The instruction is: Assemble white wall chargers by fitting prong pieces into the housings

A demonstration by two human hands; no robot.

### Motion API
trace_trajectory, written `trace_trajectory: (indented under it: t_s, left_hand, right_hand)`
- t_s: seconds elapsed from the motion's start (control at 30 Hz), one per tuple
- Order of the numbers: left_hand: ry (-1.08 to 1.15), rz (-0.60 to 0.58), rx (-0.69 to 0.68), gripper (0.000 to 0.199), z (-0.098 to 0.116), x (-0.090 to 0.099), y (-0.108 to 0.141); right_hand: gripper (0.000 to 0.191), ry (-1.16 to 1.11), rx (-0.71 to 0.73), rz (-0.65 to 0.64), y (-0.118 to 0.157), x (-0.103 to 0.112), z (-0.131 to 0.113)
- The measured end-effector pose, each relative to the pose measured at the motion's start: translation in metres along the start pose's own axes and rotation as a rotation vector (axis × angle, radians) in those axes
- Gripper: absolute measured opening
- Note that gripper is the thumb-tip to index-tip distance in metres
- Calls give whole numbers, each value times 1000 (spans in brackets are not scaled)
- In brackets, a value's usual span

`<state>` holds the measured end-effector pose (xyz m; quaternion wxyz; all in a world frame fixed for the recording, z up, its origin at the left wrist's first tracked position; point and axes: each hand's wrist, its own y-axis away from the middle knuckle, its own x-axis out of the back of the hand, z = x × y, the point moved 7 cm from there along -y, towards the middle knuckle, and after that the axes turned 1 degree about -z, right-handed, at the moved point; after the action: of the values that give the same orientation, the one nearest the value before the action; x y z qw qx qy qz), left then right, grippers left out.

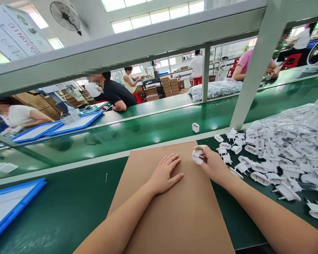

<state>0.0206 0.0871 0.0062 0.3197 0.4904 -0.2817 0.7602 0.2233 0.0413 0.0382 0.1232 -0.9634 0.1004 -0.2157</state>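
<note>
A brown cardboard sheet [172, 211] lies on the green work surface in front of me. My left hand [163, 173] rests palm down on it, fingers spread and holding nothing. Over the sheet's far right corner, my right hand [210, 162] has its fingers closed on a white plug part [197, 157] with metal pins; white covering shows on a fingertip. Beside that hand, on the right, is a large pile of white plug parts [259, 178], some in or under clear plastic. One white housing [195, 127] stands on the green belt beyond the sheet.
A grey metal frame [245, 84] crosses the view, with an upright by the pile. At the left lies a blue-edged tray [18, 203]. Flat white pieces [5, 167] sit on the green belt [148, 130]. Across it, several people work near blue trays [76, 123] and bagged parts [217, 89].
</note>
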Motion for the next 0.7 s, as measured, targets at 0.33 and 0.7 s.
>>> trace_trajectory:
  t_s: [0.33,0.7]
  left_hand:
    - [213,213,261,49,-37,31,-107]
    - [-69,-4,110,48,-52,23,-230]
  right_hand:
    - [21,777,-15,-346,21,-24,-23]
    - [30,773,34,-391,18,-34,-9]
